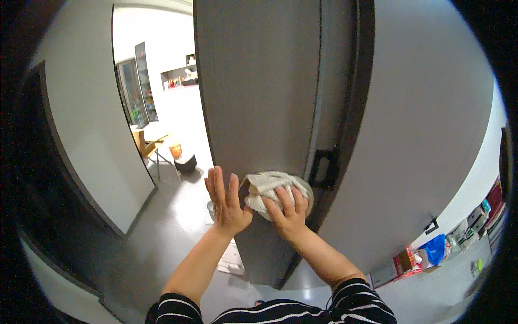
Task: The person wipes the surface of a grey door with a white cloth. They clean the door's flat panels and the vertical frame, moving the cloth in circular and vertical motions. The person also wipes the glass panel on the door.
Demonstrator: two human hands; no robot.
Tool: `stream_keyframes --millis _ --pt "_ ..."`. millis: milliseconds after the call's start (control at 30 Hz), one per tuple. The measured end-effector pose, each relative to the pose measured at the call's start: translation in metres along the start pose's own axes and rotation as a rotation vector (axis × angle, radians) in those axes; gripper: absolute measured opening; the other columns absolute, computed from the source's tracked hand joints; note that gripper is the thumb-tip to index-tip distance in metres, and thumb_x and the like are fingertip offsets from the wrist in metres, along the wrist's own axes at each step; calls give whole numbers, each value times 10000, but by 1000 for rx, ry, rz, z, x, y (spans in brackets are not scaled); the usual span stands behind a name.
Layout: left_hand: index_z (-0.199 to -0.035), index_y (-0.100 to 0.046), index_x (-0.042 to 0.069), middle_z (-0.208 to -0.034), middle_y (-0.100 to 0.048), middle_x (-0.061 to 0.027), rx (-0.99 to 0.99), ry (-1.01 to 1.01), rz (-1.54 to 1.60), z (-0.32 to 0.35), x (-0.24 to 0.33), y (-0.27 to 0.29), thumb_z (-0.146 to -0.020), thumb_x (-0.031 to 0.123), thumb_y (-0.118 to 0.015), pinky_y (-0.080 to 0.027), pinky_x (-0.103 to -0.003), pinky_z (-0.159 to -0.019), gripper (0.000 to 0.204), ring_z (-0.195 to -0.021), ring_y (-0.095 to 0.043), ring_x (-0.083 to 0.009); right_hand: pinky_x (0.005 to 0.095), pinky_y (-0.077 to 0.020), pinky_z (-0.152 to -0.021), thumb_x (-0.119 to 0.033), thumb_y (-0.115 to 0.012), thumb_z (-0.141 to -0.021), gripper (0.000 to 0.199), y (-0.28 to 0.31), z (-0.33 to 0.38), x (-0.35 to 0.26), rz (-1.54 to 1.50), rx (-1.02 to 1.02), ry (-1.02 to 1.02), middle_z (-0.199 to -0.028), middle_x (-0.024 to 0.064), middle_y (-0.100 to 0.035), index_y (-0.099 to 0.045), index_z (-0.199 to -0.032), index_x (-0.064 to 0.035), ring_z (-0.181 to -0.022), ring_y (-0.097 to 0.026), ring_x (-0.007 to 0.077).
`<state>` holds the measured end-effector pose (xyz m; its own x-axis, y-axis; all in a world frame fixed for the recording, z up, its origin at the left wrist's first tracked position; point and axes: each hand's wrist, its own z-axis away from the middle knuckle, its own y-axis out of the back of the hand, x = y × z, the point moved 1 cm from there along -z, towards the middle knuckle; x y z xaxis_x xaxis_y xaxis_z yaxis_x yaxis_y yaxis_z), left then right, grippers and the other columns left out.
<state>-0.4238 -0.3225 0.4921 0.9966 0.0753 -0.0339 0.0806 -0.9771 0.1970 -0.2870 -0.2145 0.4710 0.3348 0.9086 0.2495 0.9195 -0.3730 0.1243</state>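
Observation:
A dark grey door panel (pixel 256 108) stands upright in front of me. My right hand (pixel 291 213) presses a crumpled off-white cloth (pixel 272 181) flat against it, fingers bent over the fabric. My left hand (pixel 226 202) is raised beside the panel's left edge, with its fingers stretched upward and its thumb close to the cloth. Whether that thumb touches the cloth, I cannot tell. Just right of the cloth, a black door handle (pixel 324 168) sits near the panel's dark right-hand border.
A light grey door (pixel 421 135) with a black handle (pixel 430 225) stands to the right. Boxes (pixel 402 264) and a blue bag (pixel 434 248) lie on the floor beyond. At left, a bright room holds a black bin (pixel 186 163) and a wall shelf (pixel 181 81).

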Motion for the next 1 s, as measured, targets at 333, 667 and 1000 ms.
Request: stream_keyframes --millis 333,667,1000 --pt "-1486 -83 -31 -1502 -174 -331 55 30 414 -52 -65 -18 -807 358 -727 -192 -542 -1131 1013 -1391 -212 -487 517 -353 -1013 -186 -714 -727 483 -17 -218 25 76 267 -24 -1305 175 -506 -611 -1196 -130 -1212 -446 419" --pt "-1499 -56 -14 -1520 -110 -332 44 -79 958 -81 -106 -35 -834 297 -671 -162 -527 -1148 958 -1414 -150 -479 551 -241 -1088 -447 -701 -781 611 -32 -232 4 256 64 9 -1440 229 -375 -561 -1313 -181 -1348 -316 432" --pt "-1494 -120 5 -1504 -144 -336 1 -99 1127 -51 -125 -40 -773 160 -711 -212 -552 -1118 945 -1390 -186 -501 608 -299 -1027 -316 -723 -734 589 -74 -308 -49 441 -76 233 -1395 178 -396 -550 -1297 -300 -1296 -336 471"
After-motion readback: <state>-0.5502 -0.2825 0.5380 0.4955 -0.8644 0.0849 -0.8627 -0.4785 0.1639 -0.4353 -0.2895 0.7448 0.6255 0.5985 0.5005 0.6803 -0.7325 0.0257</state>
